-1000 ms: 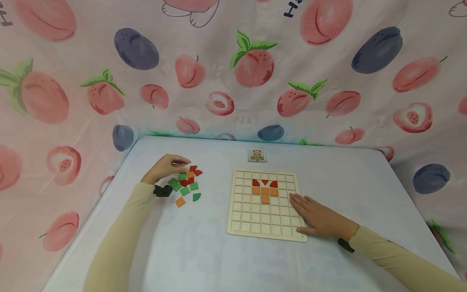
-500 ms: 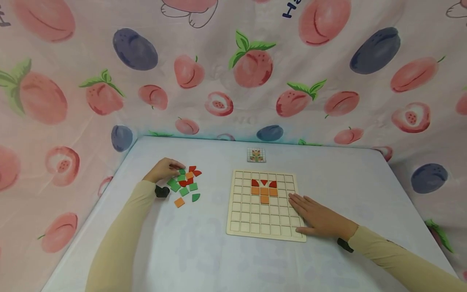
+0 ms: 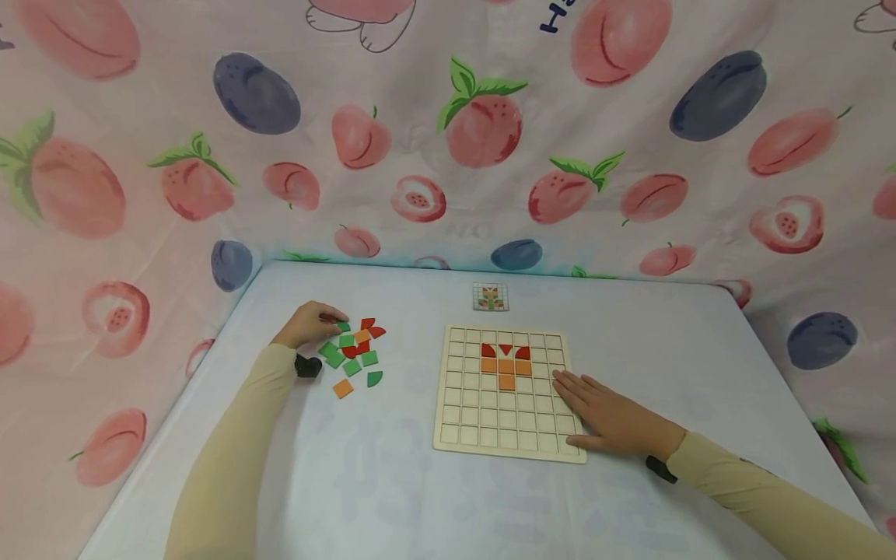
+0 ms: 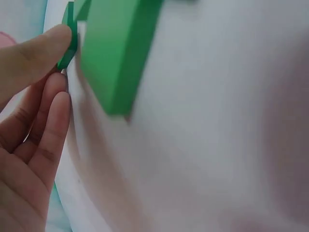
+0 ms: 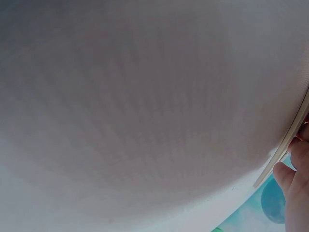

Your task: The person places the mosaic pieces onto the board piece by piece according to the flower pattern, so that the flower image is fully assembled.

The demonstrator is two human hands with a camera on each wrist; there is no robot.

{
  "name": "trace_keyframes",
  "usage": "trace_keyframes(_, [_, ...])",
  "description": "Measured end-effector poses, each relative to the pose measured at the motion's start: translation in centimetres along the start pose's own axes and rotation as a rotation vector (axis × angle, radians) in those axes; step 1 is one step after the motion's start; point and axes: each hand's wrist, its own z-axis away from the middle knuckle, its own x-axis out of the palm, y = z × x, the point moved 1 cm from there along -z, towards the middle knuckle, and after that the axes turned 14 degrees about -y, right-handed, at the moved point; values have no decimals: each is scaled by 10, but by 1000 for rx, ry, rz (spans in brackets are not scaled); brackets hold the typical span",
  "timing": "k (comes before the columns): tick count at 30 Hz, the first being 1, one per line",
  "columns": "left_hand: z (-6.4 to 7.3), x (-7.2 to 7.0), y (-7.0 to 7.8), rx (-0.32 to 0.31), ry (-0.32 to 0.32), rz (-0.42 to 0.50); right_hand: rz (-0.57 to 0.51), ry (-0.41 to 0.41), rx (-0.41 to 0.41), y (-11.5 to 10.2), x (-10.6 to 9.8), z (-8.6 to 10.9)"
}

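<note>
In the head view my left hand (image 3: 308,324) pinches a green quarter-round tile (image 3: 343,327) at the back left of a loose tile pile. The left wrist view has the thumb (image 4: 59,39) and fingers holding this tile on edge, beside a nearer green tile (image 4: 113,58). My right hand (image 3: 616,418) lies flat with its fingers over the right edge of a wooden grid board (image 3: 483,437). Set in the board are two red quarter-rounds, a red triangle (image 3: 505,350) between them, and several orange squares (image 3: 506,366) below.
Around the left hand lie green squares (image 3: 351,368), red tiles (image 3: 376,332) and an orange square (image 3: 362,336). Nearer the front are another orange square (image 3: 342,388) and a green quarter-round (image 3: 374,379). Behind the board lies a small pattern card (image 3: 491,296). A fruit-print curtain (image 3: 448,155) surrounds the table.
My left hand has drawn back leftward from above the red tiles, and its fingers have closed on the green quarter-round, shifting it slightly left. The right hand stays on the board's edge.
</note>
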Motion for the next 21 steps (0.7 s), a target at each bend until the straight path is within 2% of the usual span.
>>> trace_keyframes(7, [11,-7,-11,-21,47,7,-4,6,-4,-2,-3,0])
trace_keyframes(13, [23,-9,-20,-21,60,-11,3,-5,7,-2,-2,0])
trace_keyframes(21, [35,-4,-19,-24,53,-23,-5,0,8,-2,-3,1])
